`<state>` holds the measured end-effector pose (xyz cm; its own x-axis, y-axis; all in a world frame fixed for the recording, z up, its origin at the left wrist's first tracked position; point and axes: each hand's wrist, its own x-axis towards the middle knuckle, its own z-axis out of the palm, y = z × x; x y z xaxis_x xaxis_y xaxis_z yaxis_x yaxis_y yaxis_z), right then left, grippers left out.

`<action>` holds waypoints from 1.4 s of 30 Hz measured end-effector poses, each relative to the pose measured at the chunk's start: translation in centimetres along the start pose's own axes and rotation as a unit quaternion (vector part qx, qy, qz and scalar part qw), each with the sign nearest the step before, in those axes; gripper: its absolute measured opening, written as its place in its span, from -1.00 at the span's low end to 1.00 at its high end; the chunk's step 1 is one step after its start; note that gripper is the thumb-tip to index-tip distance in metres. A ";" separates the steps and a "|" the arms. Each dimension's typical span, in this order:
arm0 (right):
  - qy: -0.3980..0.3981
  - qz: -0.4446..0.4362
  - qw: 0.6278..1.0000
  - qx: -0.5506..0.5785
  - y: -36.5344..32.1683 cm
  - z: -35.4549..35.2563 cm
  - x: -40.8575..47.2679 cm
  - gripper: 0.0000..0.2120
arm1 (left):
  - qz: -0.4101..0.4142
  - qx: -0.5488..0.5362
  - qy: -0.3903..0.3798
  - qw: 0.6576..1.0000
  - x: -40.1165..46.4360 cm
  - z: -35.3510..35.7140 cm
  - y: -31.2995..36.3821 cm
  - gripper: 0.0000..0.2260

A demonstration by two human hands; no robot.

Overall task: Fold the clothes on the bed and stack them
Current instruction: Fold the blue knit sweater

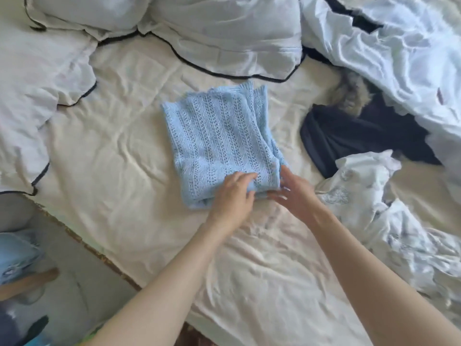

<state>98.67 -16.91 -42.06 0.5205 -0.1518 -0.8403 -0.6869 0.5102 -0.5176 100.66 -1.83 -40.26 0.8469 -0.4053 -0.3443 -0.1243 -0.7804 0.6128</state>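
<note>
Two hands at the near edge of a folded light-blue knit sweater (219, 146) on the bed (119, 151).
Left hand (233, 193) rests on the near edge, fingers loosely curved; right hand (293, 193) hovers just beside, fingers spread, holding nothing. Rightward lie a crumpled white garment (361, 181) and a fur-trimmed dark garment (349, 136); pillows (199, 28) beyond.

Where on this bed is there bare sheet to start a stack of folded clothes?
Bare sheet lies left of the blue knit, bordered by the pillows. The right side is crowded with the dark garment and crumpled white clothes.
</note>
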 end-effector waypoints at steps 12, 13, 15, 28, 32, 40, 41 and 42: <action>0.114 -0.169 0.957 -0.205 -2.2 0.1 1.4 -0.83 | 0.017 0.221 0.118 0.968 -3.1 -1.2 -6.2 -0.43; 0.127 -0.181 0.949 -0.225 -1.9 -0.7 1.2 -0.79 | 0.048 0.231 0.115 0.965 -3.1 -0.8 -6.2 -0.43; 0.154 -0.157 0.945 -0.241 -0.6 -2.5 1.4 -0.81 | 0.091 0.223 0.087 0.967 -3.3 0.0 -6.4 -0.50; 0.054 0.007 0.996 -0.070 -0.1 -2.5 3.2 -0.82 | -0.323 -0.323 0.070 0.887 -2.3 -0.6 -9.1 -0.49; 0.074 -0.007 0.995 -0.060 -0.7 -1.7 2.0 -0.85 | -0.329 -0.374 0.106 0.861 -2.1 -2.5 -7.9 -0.60; 0.055 -0.019 0.996 0.061 -3.8 -0.8 -6.7 -0.94 | -0.321 -0.511 0.114 0.789 -6.4 -10.6 -3.2 -0.85; 0.057 -0.022 0.997 0.046 -4.2 -0.7 -8.4 -0.92 | -0.327 -0.510 0.104 0.789 -7.2 -11.8 -2.6 -0.86; 0.064 -0.027 0.997 0.030 -4.7 -0.5 -10.0 -0.89 | -0.333 -0.508 0.091 0.789 -7.9 -12.9 -2.0 -0.86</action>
<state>96.45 -18.23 -31.28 0.4844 -0.2843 -0.8274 -0.6264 0.5474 -0.5549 100.91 9.09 -29.58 0.6212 0.0804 -0.7795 0.7802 0.0296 0.6248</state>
